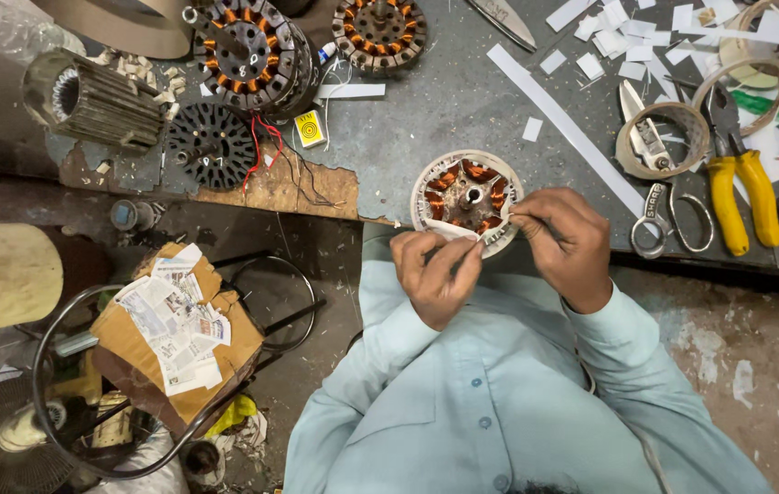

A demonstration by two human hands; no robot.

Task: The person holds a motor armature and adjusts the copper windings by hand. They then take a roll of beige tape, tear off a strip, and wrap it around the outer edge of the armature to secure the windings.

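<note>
At the near edge of the grey workbench (462,101): a round stator (467,197) with copper windings, lying flat, bore facing up. Both hands close together over its near rim, left hand (435,274) and right hand (565,245) each pinching one end of a white paper strip (462,232), long axis left to right. Further right, scissors (668,220) and yellow-handled pliers (741,183).

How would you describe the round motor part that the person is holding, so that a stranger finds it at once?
Start at the grey workbench and go to its near edge. There the left hand and right hand hold a round stator and a white paper strip. Unlike the dark stators farther back, it has a pale whitish rim around its copper coils.
</note>
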